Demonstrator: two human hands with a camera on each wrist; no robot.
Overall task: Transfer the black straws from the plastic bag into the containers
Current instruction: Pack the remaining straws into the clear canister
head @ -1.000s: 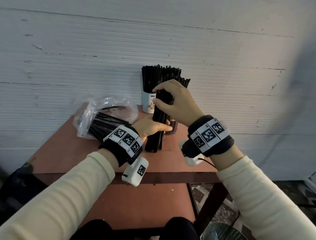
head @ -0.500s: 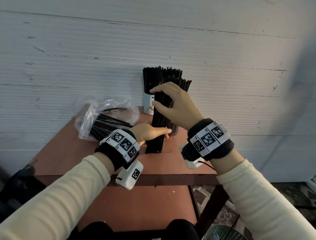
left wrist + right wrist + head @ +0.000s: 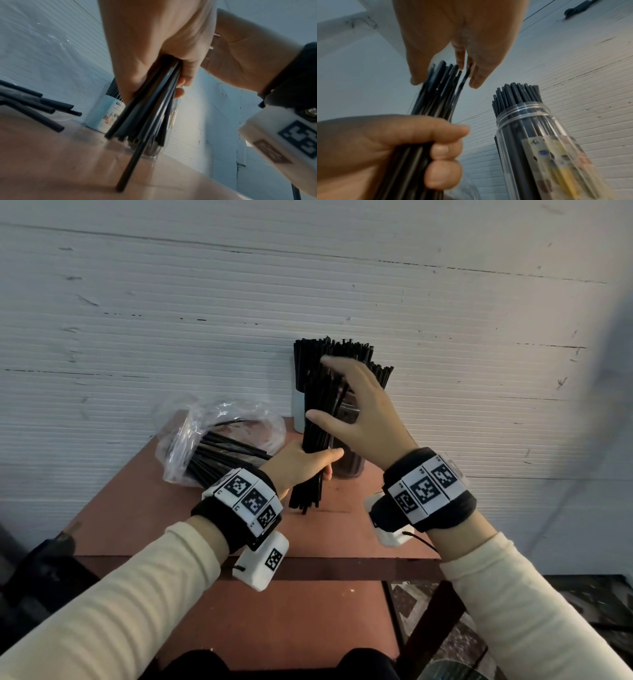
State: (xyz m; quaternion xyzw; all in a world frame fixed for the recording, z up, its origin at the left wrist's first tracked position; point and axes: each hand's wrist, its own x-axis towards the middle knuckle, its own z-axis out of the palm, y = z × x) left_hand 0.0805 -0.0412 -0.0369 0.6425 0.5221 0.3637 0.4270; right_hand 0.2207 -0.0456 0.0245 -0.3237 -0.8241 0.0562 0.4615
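Straw bundle (image 3: 317, 436) upright in left hand (image 3: 301, 465), right hand (image 3: 363, 412) fingers spread at top

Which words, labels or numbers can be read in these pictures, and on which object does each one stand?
"DIY": partly hidden, on the white container behind the bundle of straws.
Smaller lines and a barcode under it: too blurred to read.
Label on the clear jar: colours only, no letters readable.
Square black-and-white markers on the wristbands: patterns; their small characters are too small.
Brown label on the wrist camera: blurred.
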